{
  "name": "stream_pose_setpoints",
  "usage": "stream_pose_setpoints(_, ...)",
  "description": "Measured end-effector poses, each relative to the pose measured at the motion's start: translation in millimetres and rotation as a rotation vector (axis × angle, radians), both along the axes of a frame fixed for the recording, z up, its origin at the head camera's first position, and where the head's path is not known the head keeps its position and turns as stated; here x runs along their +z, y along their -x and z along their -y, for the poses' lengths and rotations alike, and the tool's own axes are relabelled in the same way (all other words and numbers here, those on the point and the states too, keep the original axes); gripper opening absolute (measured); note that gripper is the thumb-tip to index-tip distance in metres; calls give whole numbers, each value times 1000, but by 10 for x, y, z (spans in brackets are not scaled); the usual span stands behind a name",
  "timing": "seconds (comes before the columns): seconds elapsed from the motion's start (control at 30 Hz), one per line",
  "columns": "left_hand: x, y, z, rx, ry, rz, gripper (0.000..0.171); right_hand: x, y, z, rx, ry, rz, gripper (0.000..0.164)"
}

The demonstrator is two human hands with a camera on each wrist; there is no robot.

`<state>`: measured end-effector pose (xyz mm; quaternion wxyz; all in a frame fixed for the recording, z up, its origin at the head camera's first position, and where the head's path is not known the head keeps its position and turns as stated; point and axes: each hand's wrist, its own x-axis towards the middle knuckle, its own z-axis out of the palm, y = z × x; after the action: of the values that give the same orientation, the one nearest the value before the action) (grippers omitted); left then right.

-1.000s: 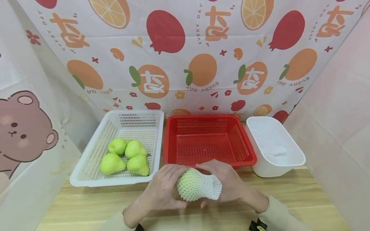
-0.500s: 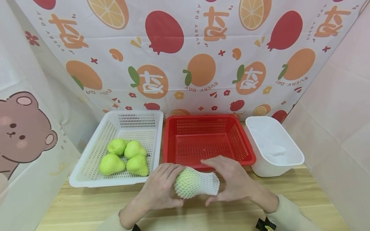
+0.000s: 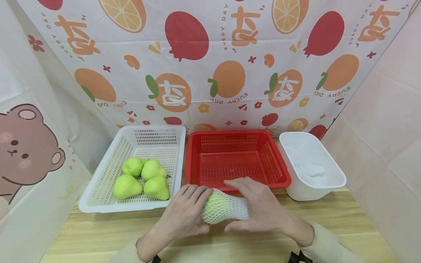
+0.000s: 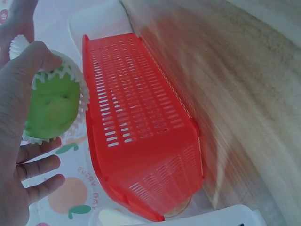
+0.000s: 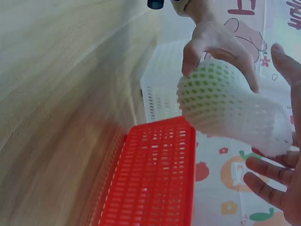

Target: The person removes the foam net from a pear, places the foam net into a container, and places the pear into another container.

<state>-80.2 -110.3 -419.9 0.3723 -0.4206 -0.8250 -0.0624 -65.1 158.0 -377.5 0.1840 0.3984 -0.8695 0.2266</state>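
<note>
My left hand (image 3: 185, 212) holds a green pear (image 4: 54, 103) by its wide end, above the table. A white foam net sleeve (image 3: 238, 209) covers the pear, and its loose, narrower end points right. In the left wrist view the pear's bare bottom shows through the sleeve's open end, with the thumb on the netting. My right hand (image 3: 261, 206) is around the loose end, fingers and thumb spread. In the right wrist view its thumb stands apart from the net (image 5: 263, 117), and its fingers are close behind; whether they touch it I cannot tell.
A white basket (image 3: 98, 182) with several green pears (image 3: 128, 186) stands at the left. A red basket (image 3: 194, 160) is just beyond my hands. Right of it is a white tub (image 3: 312, 193) with white netting inside. A printed cloth (image 3: 210, 120) hangs behind.
My right hand drew back to the right off the sleeve, its fingers parting, then came back left around the loose end. My left hand kept its hold on the pear.
</note>
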Motion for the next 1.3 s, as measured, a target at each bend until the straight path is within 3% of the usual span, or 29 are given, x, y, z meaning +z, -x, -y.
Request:
stream_pose_setpoints(0.17,18,-4,-18,-2,21,-25,95,-5,-22,73,-65,-34,79,103)
stream_pose_setpoints(0.5,66,-15,-33,-12,54,-56,94,-91,4,101,-109,-89,107,101)
stream_pose_setpoints(0.73,89,-17,-53,-46,59,-115,92,-185,36,106,-100,-99,106,102)
stream_pose_setpoints(0.93,114,-17,-54,-63,61,-111,91,-236,51,115,-88,-99,136,100)
stream_pose_setpoints(1.3,142,-6,-61,-103,70,-101,91,-355,61,166,-35,-59,99,101)
